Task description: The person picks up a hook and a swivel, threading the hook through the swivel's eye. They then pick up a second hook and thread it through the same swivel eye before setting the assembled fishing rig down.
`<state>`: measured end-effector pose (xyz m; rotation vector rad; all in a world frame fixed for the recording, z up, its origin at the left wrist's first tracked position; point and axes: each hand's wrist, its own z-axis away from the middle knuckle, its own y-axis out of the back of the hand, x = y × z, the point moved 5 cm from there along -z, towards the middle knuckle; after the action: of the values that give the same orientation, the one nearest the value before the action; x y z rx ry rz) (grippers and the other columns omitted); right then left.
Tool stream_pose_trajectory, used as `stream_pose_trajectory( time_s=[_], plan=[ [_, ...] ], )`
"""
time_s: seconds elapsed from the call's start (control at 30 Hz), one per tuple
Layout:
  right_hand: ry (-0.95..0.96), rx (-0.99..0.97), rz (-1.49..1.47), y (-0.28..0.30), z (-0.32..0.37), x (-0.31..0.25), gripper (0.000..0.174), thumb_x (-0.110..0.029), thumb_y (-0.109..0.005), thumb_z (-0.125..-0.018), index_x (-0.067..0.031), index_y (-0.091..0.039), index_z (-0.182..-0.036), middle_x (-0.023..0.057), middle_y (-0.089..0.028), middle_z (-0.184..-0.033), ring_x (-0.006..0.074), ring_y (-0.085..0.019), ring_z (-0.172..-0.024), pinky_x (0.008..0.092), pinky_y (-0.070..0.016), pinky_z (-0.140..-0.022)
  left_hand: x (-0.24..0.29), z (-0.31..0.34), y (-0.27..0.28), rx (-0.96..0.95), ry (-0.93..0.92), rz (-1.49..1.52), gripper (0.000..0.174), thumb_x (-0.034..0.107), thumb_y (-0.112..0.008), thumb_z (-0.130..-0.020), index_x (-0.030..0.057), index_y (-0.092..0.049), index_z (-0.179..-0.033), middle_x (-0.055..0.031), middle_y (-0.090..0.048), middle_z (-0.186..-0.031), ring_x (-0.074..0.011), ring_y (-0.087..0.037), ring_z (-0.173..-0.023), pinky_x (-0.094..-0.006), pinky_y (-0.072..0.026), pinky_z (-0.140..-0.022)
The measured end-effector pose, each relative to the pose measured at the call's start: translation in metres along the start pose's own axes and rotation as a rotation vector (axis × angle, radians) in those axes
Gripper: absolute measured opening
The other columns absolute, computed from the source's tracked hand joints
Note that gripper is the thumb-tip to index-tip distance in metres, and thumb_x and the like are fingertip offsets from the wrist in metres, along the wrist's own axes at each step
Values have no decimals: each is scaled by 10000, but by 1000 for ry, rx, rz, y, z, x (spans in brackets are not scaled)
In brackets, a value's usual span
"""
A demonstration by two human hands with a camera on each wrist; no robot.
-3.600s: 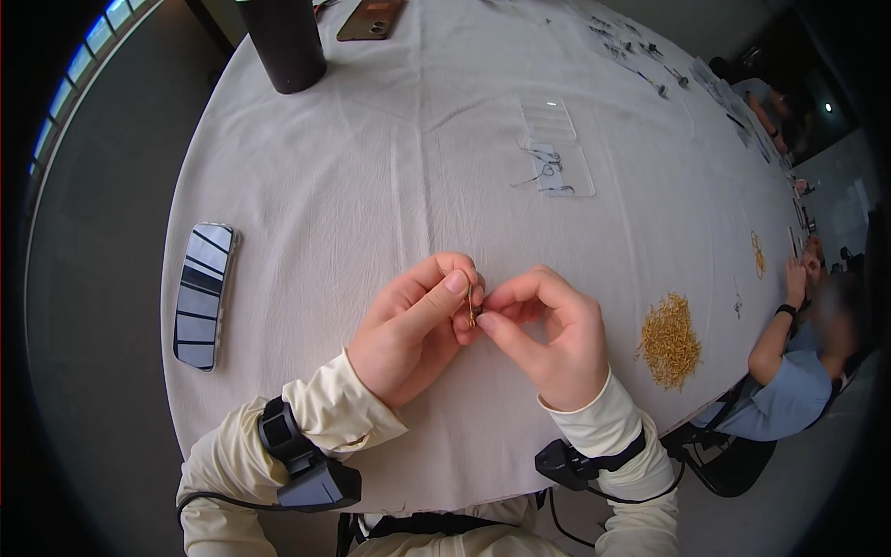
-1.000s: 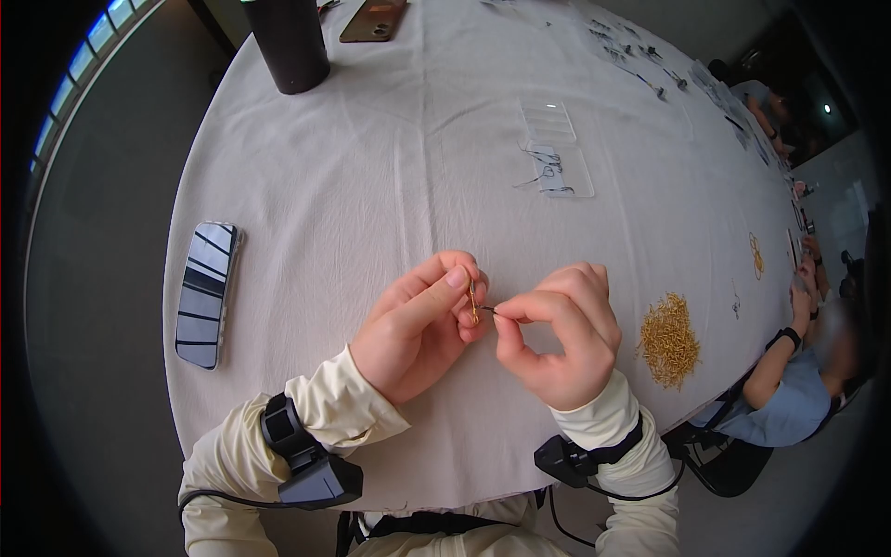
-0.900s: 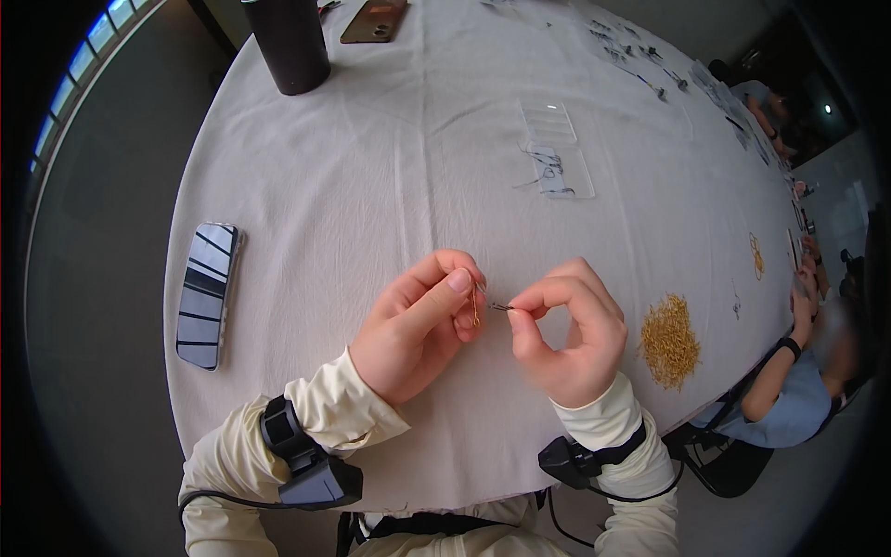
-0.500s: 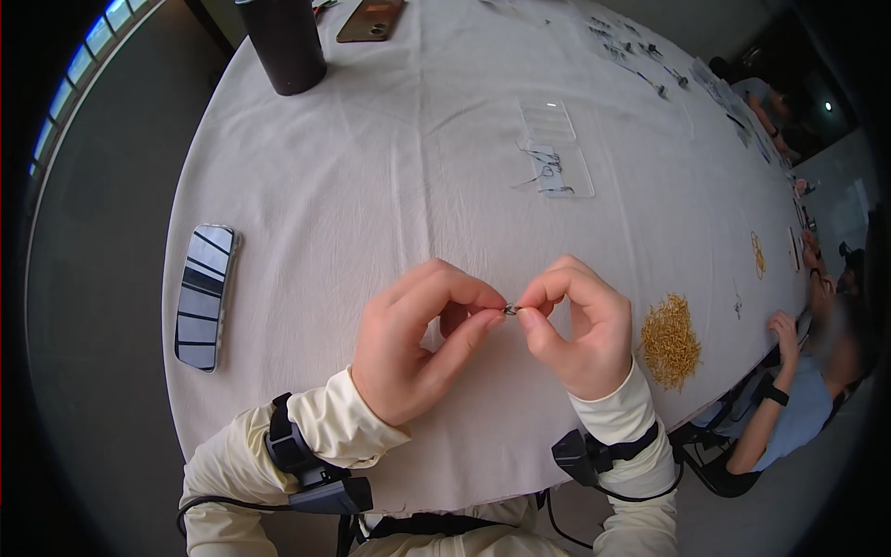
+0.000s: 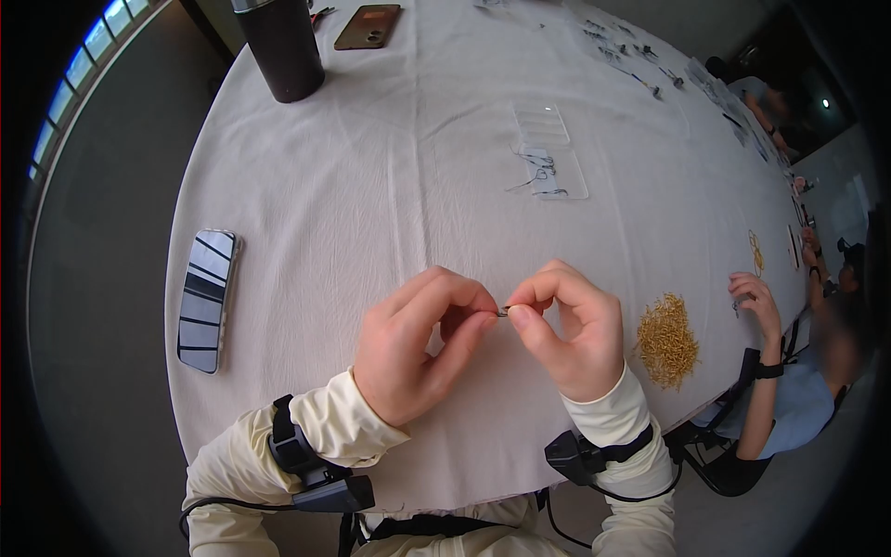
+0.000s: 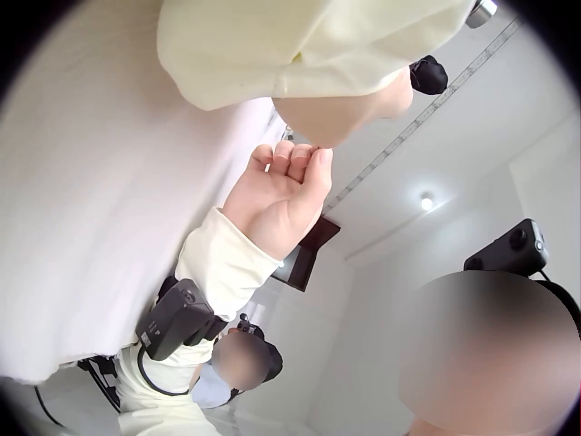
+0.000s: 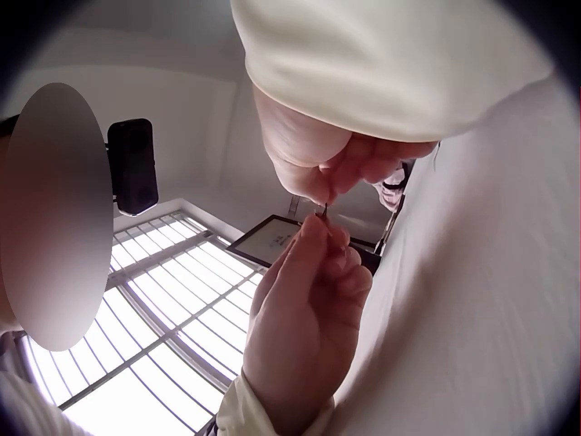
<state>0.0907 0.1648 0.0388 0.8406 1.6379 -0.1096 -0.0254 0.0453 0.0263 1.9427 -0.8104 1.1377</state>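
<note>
pale cloth (image 5: 306, 204) spreads beneath my left hand (image 5: 418, 343) and right hand (image 5: 577, 339), fingertips closed, both pinching a tiny dark piece (image 5: 503, 312).

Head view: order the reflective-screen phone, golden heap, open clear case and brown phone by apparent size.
1. Reflective-screen phone
2. Golden heap and open clear case: too alike to rank
3. Brown phone

Left hand (image 5: 408, 343) and right hand (image 5: 577, 334) nearly touching, thumbs against curled fingers (image 5: 441, 288)

Dark tumbler (image 5: 281, 56), brown phone (image 5: 368, 27) near it, glossy phone (image 5: 206, 302) at left — person in blue (image 5: 800, 407) at right
</note>
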Motion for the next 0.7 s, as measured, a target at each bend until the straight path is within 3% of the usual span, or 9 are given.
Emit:
stream_pose_trajectory(
  time_s=[0.23,0.37,0.43,0.47,0.53,0.7],
  plan=[
    [-36,81,-10,-1,0,1,78,-28,-712,-815,-22,-690,-889,24,-620,-789,107,-537,-709,256,-442,-654,-17,3,-1,73,131,207,87,-6,-637,-887,-6,-597,-964,-64,-631,-855,-132,-612,-699,-256,-485,-639],
    [-49,86,-36,-7,0,4,60,-32,-711,-818,-26,-687,-873,18,-620,-788,104,-535,-705,252,-438,-660,-16,3,-1,100,101,212,77,0,-643,-887,-2,-603,-952,-63,-631,-846,-131,-612,-701,-255,-483,-639],
    [-43,94,-22,-8,1,4,41,-32,-698,-833,-27,-669,-862,15,-612,-790,101,-536,-715,254,-439,-673,-16,4,-3,12,181,209,65,23,-589,-954,-26,-578,-994,-41,-622,-921,-83,-572,-826,-227,-468,-758],
    [-43,93,-22,-8,2,4,41,-32,-698,-833,-27,-669,-862,15,-612,-790,101,-536,-715,254,-439,-673,-15,4,-3,12,181,209,65,23,-589,-954,-26,-578,-994,-41,-622,-921,-83,-572,-826,-227,-468,-758],
    [-150,99,-128,-7,5,11,48,-32,-657,-871,-9,-630,-904,22,-608,-827,100,-534,-747,259,-440,-698,-16,4,-4,28,234,372,88,47,-601,-961,-27,-602,-1009,-46,-637,-930,-83,-573,-831,-226,-468,-759],
    [-201,69,-368,-12,2,11,69,-67,-539,-949,-4,-546,-976,53,-609,-912,124,-565,-832,278,-465,-779,-15,3,-1,94,228,348,95,61,-623,-948,-14,-654,-996,-58,-656,-903,-93,-593,-798,-233,-478,-710]
  ],
)
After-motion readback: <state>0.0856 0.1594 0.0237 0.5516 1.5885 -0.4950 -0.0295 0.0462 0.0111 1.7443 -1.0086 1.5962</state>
